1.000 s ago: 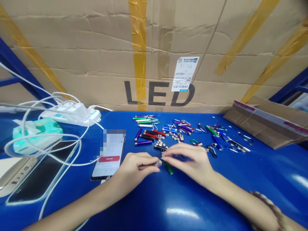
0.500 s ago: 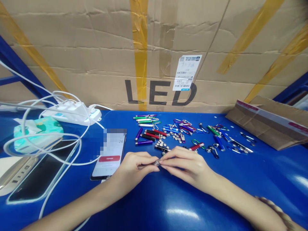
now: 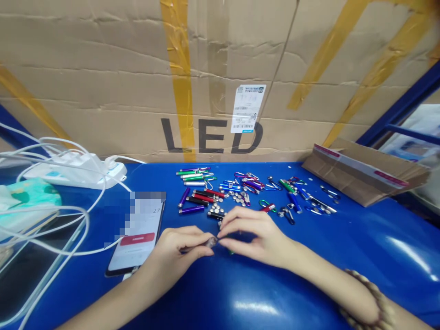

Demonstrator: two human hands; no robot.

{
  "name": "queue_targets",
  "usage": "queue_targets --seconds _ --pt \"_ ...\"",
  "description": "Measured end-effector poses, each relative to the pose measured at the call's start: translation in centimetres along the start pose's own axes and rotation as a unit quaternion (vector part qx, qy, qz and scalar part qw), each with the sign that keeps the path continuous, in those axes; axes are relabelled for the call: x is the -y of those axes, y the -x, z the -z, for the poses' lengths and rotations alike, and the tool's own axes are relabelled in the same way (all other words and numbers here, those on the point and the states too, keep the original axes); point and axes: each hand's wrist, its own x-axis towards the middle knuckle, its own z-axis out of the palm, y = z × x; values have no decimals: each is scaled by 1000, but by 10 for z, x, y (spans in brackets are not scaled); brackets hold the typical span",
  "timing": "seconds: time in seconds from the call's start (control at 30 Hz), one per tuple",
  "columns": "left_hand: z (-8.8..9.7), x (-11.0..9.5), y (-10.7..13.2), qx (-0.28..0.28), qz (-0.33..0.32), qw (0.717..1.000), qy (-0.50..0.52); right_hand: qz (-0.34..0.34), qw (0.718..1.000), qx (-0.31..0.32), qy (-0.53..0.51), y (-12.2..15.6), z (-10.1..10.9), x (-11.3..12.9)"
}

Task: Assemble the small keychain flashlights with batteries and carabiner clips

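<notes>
My left hand (image 3: pixel 182 247) pinches a small silvery tube (image 3: pixel 211 242) between thumb and index finger; most of the tube is hidden by the fingers. The fingertips of my right hand (image 3: pixel 256 236) are drawn together at the tube's open end, and I cannot make out what is in them. Just beyond the hands lie small penlight tubes, among them a purple one (image 3: pixel 191 210) and a black one (image 3: pixel 216 215). Several coin-like button cells (image 3: pixel 217 208) are scattered beside them. A red penlight (image 3: pixel 267 208) with a green carabiner lies past my right hand.
A phone (image 3: pixel 135 238) lies left of my left hand, with white cables (image 3: pixel 85 224) looping across the blue table (image 3: pixel 275 293). Behind stand a power strip (image 3: pixel 79 170) and a large cardboard box (image 3: pixel 120 96). An open carton (image 3: pixel 357 176) sits at the right.
The view has shifted, so the things on the table appear further left. My right fingers have opened out slightly at the tube's end; my left hand keeps its pinch on the tube.
</notes>
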Motion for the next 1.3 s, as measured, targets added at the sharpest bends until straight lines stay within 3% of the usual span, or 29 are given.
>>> queue_targets --seconds 0.1,0.2,0.33,0.47,0.67,0.9,1.0,1.13,1.3 --pt "-1 1 0 0 31 999 8 -66 988 -63 122 -2 19 -21" --pt "-1 2 0 0 59 998 14 -136 967 -87 197 4 44 -56" --pt "-1 2 0 0 68 998 12 -186 948 -39 255 19 65 -101" --pt "0 0 0 6 52 999 6 -204 942 23 267 27 65 -122" --pt "-1 -1 1 11 62 998 17 -202 939 58 272 20 62 -114" --pt "0 -5 0 18 88 996 15 -215 931 -5 297 18 68 -108" --pt "0 -6 0 18 94 995 9 -197 938 -23 285 13 66 -94" --pt "0 -6 1 19 93 995 8 -133 967 53 211 2 52 -60" --pt "0 -6 1 20 97 995 15 -126 968 155 155 1 39 -40"
